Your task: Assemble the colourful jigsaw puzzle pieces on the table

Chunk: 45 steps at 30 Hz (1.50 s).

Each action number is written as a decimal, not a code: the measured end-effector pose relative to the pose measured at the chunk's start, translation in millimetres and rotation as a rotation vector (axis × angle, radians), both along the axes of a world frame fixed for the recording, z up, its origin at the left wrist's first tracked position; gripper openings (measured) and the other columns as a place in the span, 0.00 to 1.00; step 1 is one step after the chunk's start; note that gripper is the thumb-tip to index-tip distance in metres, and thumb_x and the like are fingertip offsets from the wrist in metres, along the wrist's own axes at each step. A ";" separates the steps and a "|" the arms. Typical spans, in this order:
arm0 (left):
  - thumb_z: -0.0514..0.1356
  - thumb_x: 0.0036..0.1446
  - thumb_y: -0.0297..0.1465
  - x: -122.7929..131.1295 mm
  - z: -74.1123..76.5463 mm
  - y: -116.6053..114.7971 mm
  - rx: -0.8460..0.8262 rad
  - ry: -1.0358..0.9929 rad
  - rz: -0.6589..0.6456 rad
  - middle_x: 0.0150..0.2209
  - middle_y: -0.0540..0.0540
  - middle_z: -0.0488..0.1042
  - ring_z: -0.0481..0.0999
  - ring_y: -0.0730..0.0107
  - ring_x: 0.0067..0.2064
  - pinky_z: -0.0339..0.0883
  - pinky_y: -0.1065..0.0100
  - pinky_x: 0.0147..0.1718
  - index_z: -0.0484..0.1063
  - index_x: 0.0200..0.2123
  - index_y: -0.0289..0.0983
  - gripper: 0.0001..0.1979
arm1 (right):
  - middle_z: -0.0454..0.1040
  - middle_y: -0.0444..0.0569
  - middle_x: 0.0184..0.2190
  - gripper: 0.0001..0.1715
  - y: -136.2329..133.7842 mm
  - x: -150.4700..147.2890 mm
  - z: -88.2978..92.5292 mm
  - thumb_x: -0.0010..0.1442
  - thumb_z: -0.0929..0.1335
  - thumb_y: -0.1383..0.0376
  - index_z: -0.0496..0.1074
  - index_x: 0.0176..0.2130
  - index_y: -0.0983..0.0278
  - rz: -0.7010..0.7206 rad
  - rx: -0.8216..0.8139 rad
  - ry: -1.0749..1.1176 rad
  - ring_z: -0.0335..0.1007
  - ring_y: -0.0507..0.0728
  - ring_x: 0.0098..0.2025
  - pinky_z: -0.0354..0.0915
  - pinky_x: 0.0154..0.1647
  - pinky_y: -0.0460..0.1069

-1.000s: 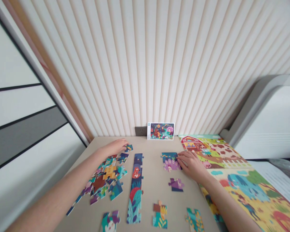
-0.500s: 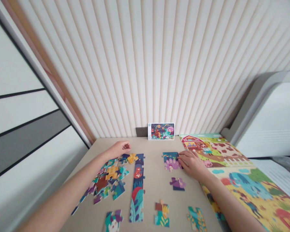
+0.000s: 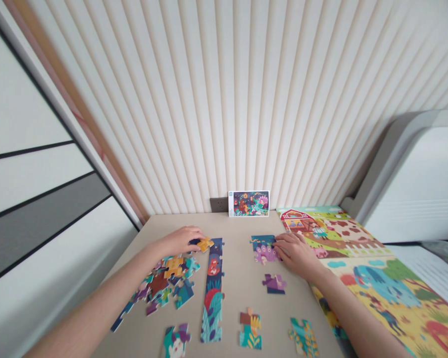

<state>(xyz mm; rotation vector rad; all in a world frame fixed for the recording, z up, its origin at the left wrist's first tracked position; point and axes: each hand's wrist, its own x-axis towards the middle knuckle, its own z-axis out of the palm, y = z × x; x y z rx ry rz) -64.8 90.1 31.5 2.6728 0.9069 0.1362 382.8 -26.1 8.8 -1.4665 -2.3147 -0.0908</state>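
Note:
My left hand reaches over the table, its fingertips on a dark blue puzzle piece beside a yellow-orange piece. Whether it grips either piece is hard to see. Below that hand lies a heap of loose jigsaw pieces. To its right runs a long assembled strip of leafy, dark blue pattern. My right hand rests flat against the right edge of an assembled purple-and-teal section, holding nothing.
The beige table also bears several small assembled sections, including a purple one. A picture card leans on the ribbed wall by a wall socket. A large farm-scene puzzle lies along the right.
My left hand has moved down and right, from above the pieces onto the dark and yellow-orange ones. My right hand has barely moved.

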 end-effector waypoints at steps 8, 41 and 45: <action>0.43 0.74 0.41 12.8 -5.8 1.8 0.093 -0.181 0.162 0.41 0.44 0.75 0.74 0.61 0.44 0.66 0.63 0.48 0.74 0.42 0.38 0.22 | 0.79 0.50 0.49 0.17 -0.8 -1.8 -0.1 0.71 0.61 0.60 0.79 0.44 0.56 -0.009 0.008 0.014 0.72 0.59 0.51 0.57 0.60 0.59; 0.66 0.60 0.43 144.0 -28.1 -29.9 0.173 -0.171 0.158 0.48 0.42 0.74 0.72 0.54 0.52 0.65 0.58 0.53 0.76 0.53 0.43 0.20 | 0.76 0.51 0.54 0.16 1.4 -4.1 -6.9 0.70 0.64 0.57 0.77 0.52 0.55 -0.006 -0.075 0.036 0.71 0.61 0.57 0.61 0.61 0.61; 0.66 0.58 0.43 145.8 -27.9 -29.7 0.174 -0.159 0.168 0.47 0.41 0.74 0.72 0.53 0.52 0.66 0.57 0.53 0.77 0.52 0.43 0.20 | 0.76 0.52 0.55 0.16 1.3 -4.1 -7.3 0.70 0.63 0.57 0.76 0.52 0.55 -0.002 -0.075 0.042 0.71 0.62 0.57 0.62 0.61 0.61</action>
